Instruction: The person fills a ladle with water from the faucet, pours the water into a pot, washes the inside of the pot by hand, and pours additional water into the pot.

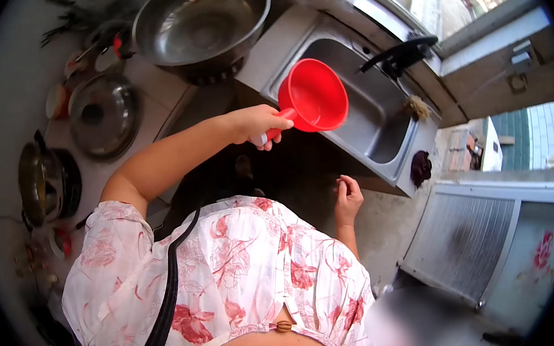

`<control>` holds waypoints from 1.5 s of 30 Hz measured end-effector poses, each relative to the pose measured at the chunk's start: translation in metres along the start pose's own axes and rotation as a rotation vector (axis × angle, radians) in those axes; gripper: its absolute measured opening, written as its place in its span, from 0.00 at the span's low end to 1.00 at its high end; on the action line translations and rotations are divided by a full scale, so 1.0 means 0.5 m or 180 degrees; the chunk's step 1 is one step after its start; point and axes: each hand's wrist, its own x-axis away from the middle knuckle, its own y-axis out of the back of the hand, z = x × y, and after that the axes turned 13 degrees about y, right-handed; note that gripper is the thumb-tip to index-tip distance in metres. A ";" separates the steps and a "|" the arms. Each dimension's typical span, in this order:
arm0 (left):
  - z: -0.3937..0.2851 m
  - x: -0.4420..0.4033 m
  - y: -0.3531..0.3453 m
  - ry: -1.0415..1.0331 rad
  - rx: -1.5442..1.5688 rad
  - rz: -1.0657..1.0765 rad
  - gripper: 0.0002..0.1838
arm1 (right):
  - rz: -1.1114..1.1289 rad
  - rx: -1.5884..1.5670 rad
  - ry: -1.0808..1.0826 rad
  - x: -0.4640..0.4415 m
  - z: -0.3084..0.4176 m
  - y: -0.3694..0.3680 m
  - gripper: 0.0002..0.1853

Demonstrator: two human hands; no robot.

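Observation:
My left hand (261, 126) is closed round the handle of a red plastic water dipper (313, 95). The dipper is held over the near edge of a stainless steel sink (377, 123), its bowl tilted so that I see inside it. Whether it holds any water I cannot make out. Down by my right side, apart from the sink's front corner, my right hand (348, 200) hangs with its fingers loosely curled in; nothing shows in it. A black faucet (404, 52) reaches over the far side of the sink.
Left of the sink stands a large metal wok (203, 26). A pot lid (105, 116) and a pot (40, 182) are on the left counter. A brush-like bundle (420, 108) and a dark cloth (421, 168) lie at the sink's right end. A framed ribbed panel (461, 236) stands beyond.

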 end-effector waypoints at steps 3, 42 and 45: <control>-0.069 -0.122 -0.039 0.0034 0.0039 0.0437 0.15 | -0.0202 0.0535 -0.0067 -0.053 0.030 0.113 0.06; -0.147 -0.384 -0.131 -0.0435 0.0419 -0.1366 0.22 | 0.2235 0.1533 0.2146 -0.571 -0.250 -0.105 0.21; -0.135 -0.414 -0.132 -0.0470 0.0385 -0.1499 0.21 | 0.2853 0.0005 0.0343 -0.537 -0.206 -0.167 0.25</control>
